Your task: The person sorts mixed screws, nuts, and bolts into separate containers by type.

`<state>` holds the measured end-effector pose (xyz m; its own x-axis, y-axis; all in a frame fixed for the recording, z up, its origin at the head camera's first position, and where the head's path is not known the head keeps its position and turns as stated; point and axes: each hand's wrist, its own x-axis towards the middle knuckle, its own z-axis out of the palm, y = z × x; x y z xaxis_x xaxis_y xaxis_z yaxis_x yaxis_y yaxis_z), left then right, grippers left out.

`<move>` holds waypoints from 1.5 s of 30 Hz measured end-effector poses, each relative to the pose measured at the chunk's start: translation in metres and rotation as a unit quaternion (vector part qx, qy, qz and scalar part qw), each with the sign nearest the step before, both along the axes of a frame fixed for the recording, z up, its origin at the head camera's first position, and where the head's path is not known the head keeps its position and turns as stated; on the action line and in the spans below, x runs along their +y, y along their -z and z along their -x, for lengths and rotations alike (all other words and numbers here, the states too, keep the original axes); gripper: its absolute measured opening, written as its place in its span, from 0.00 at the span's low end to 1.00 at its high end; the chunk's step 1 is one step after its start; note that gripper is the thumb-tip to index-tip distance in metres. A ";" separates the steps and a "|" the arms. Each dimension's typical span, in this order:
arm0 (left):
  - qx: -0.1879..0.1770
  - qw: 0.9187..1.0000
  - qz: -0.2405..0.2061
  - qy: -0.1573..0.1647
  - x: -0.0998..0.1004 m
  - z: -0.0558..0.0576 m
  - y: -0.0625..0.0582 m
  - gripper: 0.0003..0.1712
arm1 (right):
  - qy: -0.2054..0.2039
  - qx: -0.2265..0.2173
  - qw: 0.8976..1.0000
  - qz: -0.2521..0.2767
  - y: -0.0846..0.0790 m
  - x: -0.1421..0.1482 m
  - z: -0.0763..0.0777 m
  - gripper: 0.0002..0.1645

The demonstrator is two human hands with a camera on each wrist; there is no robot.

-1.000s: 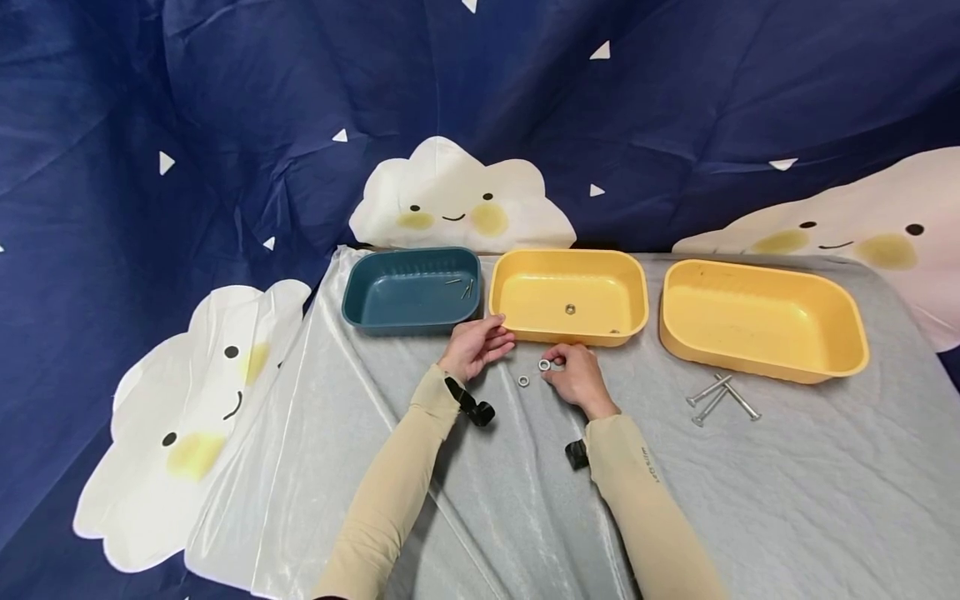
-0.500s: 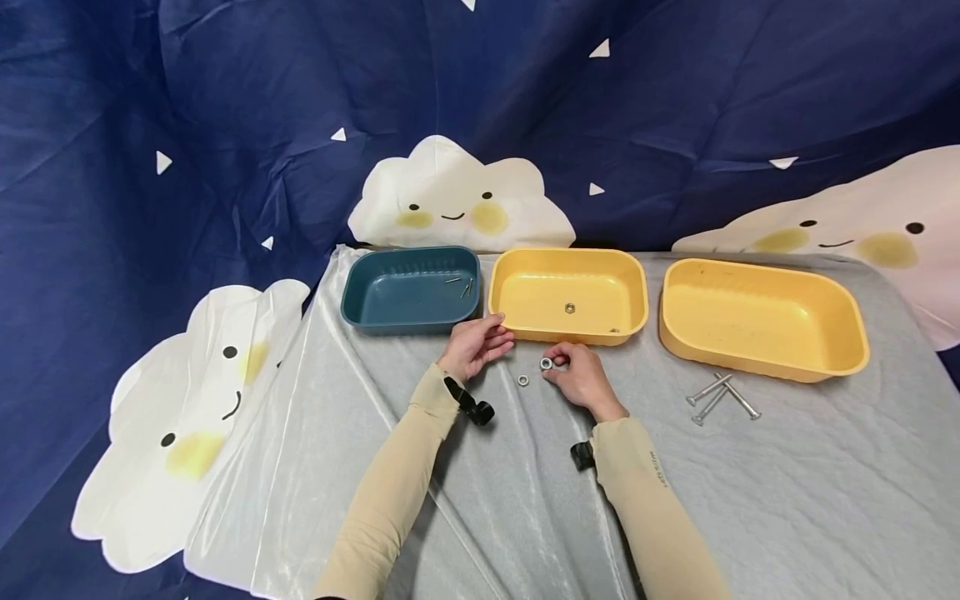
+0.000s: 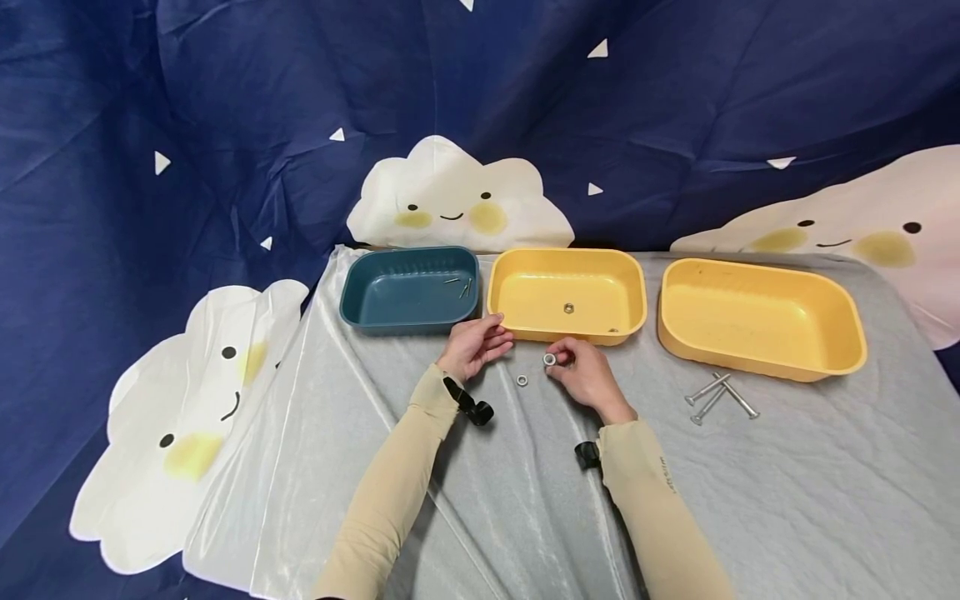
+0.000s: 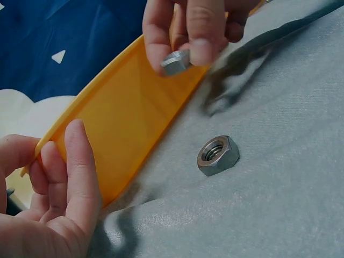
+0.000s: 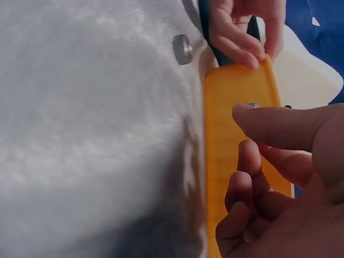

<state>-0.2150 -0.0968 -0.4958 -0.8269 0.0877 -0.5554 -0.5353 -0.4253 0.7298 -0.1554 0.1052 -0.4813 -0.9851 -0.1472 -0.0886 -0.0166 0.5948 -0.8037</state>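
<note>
My right hand (image 3: 587,377) pinches a steel hex nut (image 4: 176,62) between thumb and fingertips, above the cloth just in front of the middle yellow bin (image 3: 567,337). My left hand (image 3: 474,348) holds that bin's rim near its front left corner, thumb and finger on either side of the edge. A second hex nut (image 4: 217,155) lies on the cloth between the hands, touched by neither. Inside the middle bin lie one nut (image 3: 568,308) and another small metal piece (image 3: 613,330) partly hidden by the front wall. In the right wrist view my thumb mostly covers the held nut.
A blue bin (image 3: 408,328) with several thin brass-coloured pieces (image 3: 465,288) stands left of the middle one. To the right is another yellow bin (image 3: 757,362), with several long bolts (image 3: 722,398) on the grey cloth (image 3: 825,500) in front of it.
My right hand has shifted slightly right and toward the middle bin, carrying the nut, which has turned a little in the fingers. My left hand keeps its place on the rim.
</note>
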 end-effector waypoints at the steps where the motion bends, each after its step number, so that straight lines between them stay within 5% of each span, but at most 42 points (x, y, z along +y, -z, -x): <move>1: 0.001 1.000 0.000 0.000 0.000 0.000 0.000 0.11 | 0.001 0.003 1.000 0.004 -0.001 0.000 0.000 0.12; 26: -0.005 1.000 0.004 0.006 0.000 0.000 -0.003 0.13 | 0.027 0.044 0.998 0.020 -0.036 0.010 -0.005 0.11; 45: -0.003 1.000 0.005 0.006 -0.001 0.001 0.001 0.14 | 0.094 0.083 0.992 0.031 -0.040 0.028 0.001 0.14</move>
